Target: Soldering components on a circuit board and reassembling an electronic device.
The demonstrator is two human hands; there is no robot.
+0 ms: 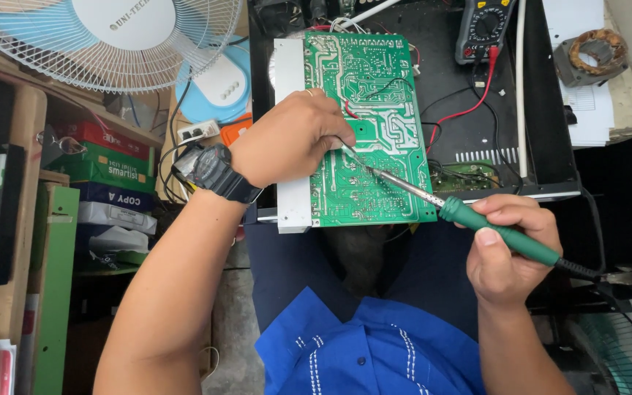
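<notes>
1. Circuit board [374, 110]: green, solder side up, propped on the open black case [543, 139] in front of you, with a white metal strip [290, 139] along its left edge.
2. Your right hand [510, 249]: clenched around the green handle of the soldering iron [477, 223]; its metal tip reaches the lower middle of the board and appears to touch it.
3. Your left hand [294, 139]: resting over the board's left side, fingers pinched on a thin strand of solder wire [347, 150] that runs down toward the iron's tip (the wire is fine and hard to follow). A black wristwatch [213, 172] sits on that wrist.
4. Progress, as a judgement: iron and wire meet at one joint, so soldering is under way at that spot; whether other joints are done or left cannot be told from this view.
5. Nearby: a meter [486, 25] with red and black leads at the top of the case, a white fan [118, 36] at upper left, stacked paper packs [111, 175] on a shelf at left.
</notes>
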